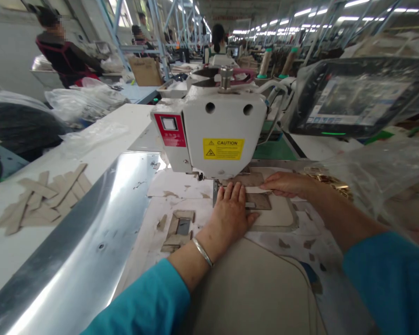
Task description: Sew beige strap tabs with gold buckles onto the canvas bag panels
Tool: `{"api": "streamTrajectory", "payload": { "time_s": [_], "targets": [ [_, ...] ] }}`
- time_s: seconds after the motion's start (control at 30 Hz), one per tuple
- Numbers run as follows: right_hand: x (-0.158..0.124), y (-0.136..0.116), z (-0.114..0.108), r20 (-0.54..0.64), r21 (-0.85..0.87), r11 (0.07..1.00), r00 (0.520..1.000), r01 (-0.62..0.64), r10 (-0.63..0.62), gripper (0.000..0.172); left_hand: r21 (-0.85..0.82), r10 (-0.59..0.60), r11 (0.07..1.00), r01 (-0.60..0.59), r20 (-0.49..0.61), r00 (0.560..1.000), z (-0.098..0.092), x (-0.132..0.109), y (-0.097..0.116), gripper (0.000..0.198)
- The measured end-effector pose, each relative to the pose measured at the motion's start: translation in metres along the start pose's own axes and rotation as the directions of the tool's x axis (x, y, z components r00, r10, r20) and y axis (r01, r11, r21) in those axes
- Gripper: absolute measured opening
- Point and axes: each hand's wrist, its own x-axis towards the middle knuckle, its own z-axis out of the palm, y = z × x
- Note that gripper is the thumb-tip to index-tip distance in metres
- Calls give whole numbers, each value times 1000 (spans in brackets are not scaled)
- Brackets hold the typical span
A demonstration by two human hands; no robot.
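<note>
My left hand [228, 209] lies flat below the head of a white sewing machine [192, 125], its fingers stretched out over a beige piece [275, 214] with a cut-out window. The fingertips are close to a metal plate [215, 191] beside the needle area. From the right, my right hand [288, 184] pinches the end of a narrow pale strip [254, 190], which runs left towards my left fingers. What lies beneath my left palm is hidden. Nearer me, a large beige panel [258, 288] with rounded corners spreads below my left forearm.
Loose beige strips [45, 195] are piled on the white table at left. A shiny metal plate [91, 237] covers the bed's left side. Gold-coloured metal parts [330, 181] lie at right, below a plastic-wrapped screen [356, 102]. Co-workers [64, 51] are farther back.
</note>
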Motion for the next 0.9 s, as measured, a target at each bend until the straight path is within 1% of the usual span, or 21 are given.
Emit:
{"api": "streamTrajectory", "payload": {
  "time_s": [0.1, 0.2, 0.27, 0.33, 0.4, 0.47, 0.53, 0.57, 0.6, 0.67, 0.7, 0.73, 0.77, 0.8, 0.83, 0.9],
  "targets": [
    [1, 1, 1, -28, -40, 997, 998, -61, 60, 36, 2, -4, 1000, 4, -15, 1000, 1, 0, 1, 74],
    [-1, 4, 3, -110, -74, 997, 994, -23, 15, 43, 5, -1, 1000, 2, -24, 1000, 2, 0, 2, 72],
    [-1, 8, 4, -107, -85, 996, 994, -20, 11, 47, 6, 0, 1000, 1, -22, 1000, 2, 1, 2, 73],
    [-1, 11, 5, -73, -62, 998, 997, -20, 15, 48, 7, -1, 1000, 1, -17, 1000, 2, 1, 1, 74],
    [-1, 12, 7, -55, -15, 1000, 998, -20, 19, 46, 8, -3, 1000, 3, -16, 1000, 2, 1, 1, 74],
    [-2, 10, 9, -63, -1, 999, 997, -35, 35, 40, 10, -3, 1000, 3, -26, 1000, 3, 0, 1, 74],
    [-6, 4, 11, -84, -56, 996, 994, -70, 65, 34, 16, -1, 1000, 1, -38, 999, 3, 0, 1, 74],
    [-8, 1, 11, -116, -113, 990, 991, -82, 69, 31, 20, 0, 1000, 1, -41, 999, 3, 0, 1, 73],
    [-11, -3, 11, -163, -189, 979, 985, -81, 50, 28, 23, 0, 1000, 1, -44, 999, 3, -1, 2, 73],
    [-17, -11, 10, -264, -353, 935, 962, -34, -64, 25, 30, 2, 1000, 0, -53, 999, 2, -1, 2, 73],
    [-20, -15, 8, -292, -402, 916, 948, -2, -126, 25, 33, 3, 999, -2, -59, 998, 2, -2, 2, 72],
    [-23, -17, 7, -302, -395, 918, 939, 33, -163, 26, 36, 5, 999, -2, -62, 998, 2, -2, 3, 72],
    [-25, -19, 6, -295, -312, 948, 941, 67, -164, 26, 39, 5, 999, -3, -64, 998, 2, -2, 3, 72],
    [-27, -19, 6, -273, -171, 981, 953, 88, -133, 27, 41, 5, 999, -3, -64, 998, 2, -3, 3, 72],
    [-28, -18, 5, -240, -12, 996, 966, 94, -94, 26, 44, 6, 999, -3, -61, 998, 2, -3, 3, 72],
    [-27, -14, 6, -173, 258, 963, 984, 77, -32, 25, 48, 5, 999, -2, -55, 998, 3, -3, 3, 72]
  ]
}}
